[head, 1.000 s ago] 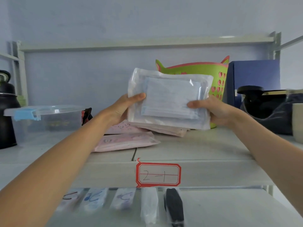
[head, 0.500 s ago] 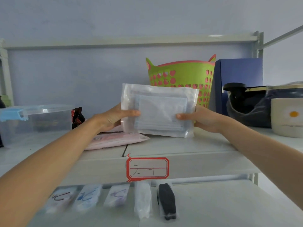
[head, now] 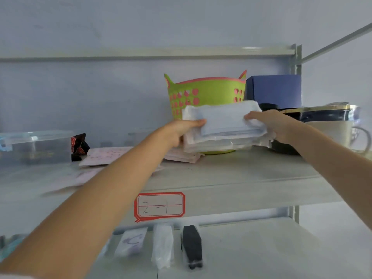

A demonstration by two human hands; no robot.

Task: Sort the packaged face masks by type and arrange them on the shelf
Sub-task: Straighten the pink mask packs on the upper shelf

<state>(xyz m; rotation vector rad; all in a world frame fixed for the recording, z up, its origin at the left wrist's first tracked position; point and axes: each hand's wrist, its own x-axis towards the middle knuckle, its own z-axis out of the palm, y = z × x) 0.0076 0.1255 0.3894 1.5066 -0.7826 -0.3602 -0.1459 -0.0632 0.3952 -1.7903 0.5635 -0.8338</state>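
Note:
A stack of clear-wrapped pale blue mask packs (head: 225, 125) is tilted almost flat just above the shelf board (head: 231, 174), in front of the green basket (head: 205, 93). My left hand (head: 181, 129) grips its left end with the thumb on top. My right hand (head: 267, 123) grips its right end the same way. Pink mask packs (head: 108, 156) lie on the shelf to the left, partly behind my left forearm. On the lower shelf lie several single packs, among them a white one (head: 162, 245) and a black one (head: 192, 245).
A clear lidded box (head: 36, 146) and a dark snack bag (head: 79, 147) stand at the left of the shelf. A blue box (head: 275, 89), a dark pot (head: 322, 114) and a white mug (head: 340, 135) crowd the right. A red label marked 2-1 (head: 160, 206) is on the shelf edge.
Both hands have carried the stack to the right and laid it from upright to nearly flat, low over the shelf in front of the basket.

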